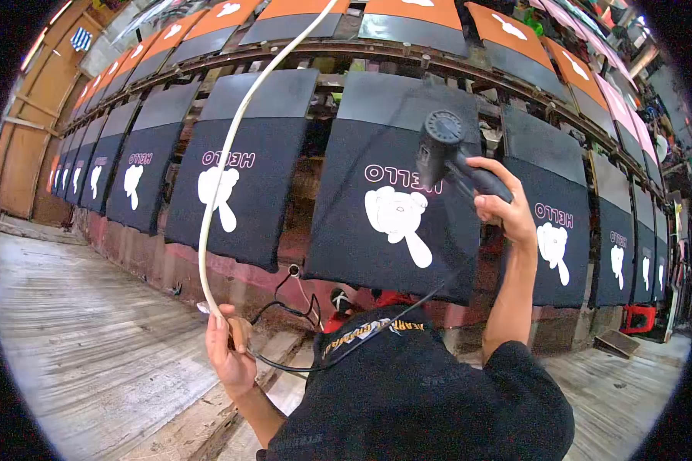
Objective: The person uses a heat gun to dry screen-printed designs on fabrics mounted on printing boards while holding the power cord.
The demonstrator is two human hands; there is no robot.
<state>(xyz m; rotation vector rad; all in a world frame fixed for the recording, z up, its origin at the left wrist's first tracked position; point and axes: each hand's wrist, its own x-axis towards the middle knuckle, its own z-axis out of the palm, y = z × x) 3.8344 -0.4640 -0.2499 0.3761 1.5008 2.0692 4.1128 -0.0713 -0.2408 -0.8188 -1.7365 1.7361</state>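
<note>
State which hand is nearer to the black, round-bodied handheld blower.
Right. The right hand grips the black blower by its handle; the left hand is well away from it, lower and to the left in view, holding the long cream cable.

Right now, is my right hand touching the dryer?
Touching. The head view shows your right hand gripping the dryer by its handle, fingers curled round it.
</note>
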